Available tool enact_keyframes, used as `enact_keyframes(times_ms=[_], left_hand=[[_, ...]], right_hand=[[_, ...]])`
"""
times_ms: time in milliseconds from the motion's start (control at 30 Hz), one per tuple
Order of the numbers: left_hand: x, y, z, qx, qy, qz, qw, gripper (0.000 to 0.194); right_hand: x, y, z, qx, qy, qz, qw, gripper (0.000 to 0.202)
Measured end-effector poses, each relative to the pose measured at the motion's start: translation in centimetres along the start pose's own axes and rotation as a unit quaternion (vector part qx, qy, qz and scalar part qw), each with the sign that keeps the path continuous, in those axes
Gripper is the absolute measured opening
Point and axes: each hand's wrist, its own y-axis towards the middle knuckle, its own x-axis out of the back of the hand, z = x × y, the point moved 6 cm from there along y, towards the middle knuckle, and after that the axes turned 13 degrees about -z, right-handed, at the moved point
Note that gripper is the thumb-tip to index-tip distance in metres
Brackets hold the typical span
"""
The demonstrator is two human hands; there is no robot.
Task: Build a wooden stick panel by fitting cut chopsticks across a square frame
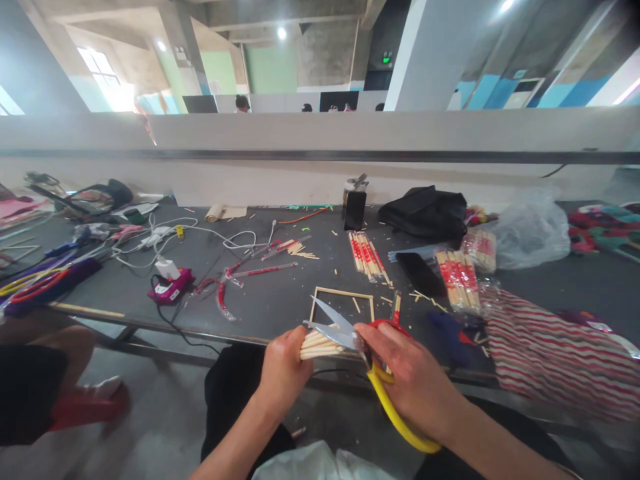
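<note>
My left hand is closed around a bundle of pale wooden chopsticks, whose ends stick out to the right. In my right hand is a pair of scissors with yellow and red handles. The scissors' blades are spread and point left, over the bundle; whether they touch the sticks I cannot tell. Just beyond both hands, a rectangular frame of thin wooden sticks lies on the dark table. A stick with a red wrapper lies to the right of that frame.
Several wrapped chopstick packs lie at the right, near a black phone and a striped cloth. Another phone stands upright at the back. A black bag, white cables and torn wrappers occupy the table. Someone sits at left.
</note>
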Motion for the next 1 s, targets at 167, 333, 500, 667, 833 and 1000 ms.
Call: enact_keyframes(times_ms=[167,333,500,667,833,1000], left_hand=[[0.3,0.1,0.0,-0.010,-0.007,-0.017,1.000,0.019],[0.5,0.5,-0.5,-0.007,-0.066,-0.002,0.998,0.019],[-0.1,0.6,-0.7,0.062,-0.202,0.035,0.977,0.025],[-0.3,0.3,-1.1,0.122,-0.257,0.080,0.955,0.041],[-0.7,-0.4,-2.0,0.142,-0.302,0.158,0.929,0.042],[-1.2,-1.4,-2.1,0.137,-0.323,0.222,0.910,0.031]], right_hand=[[-0.5,-0.2,-0.5,0.019,-0.001,0.003,1.000,0.038],[0.3,0.1,-1.1,0.010,0.024,-0.044,0.999,0.035],[2.1,0.9,-1.6,-0.038,0.092,-0.075,0.992,0.029],[2.5,1.5,-0.6,0.025,0.088,-0.020,0.996,0.033],[2.5,2.1,-0.2,0.068,0.073,0.031,0.995,0.044],[3.2,2.5,0.1,0.110,0.056,0.070,0.990,0.048]])
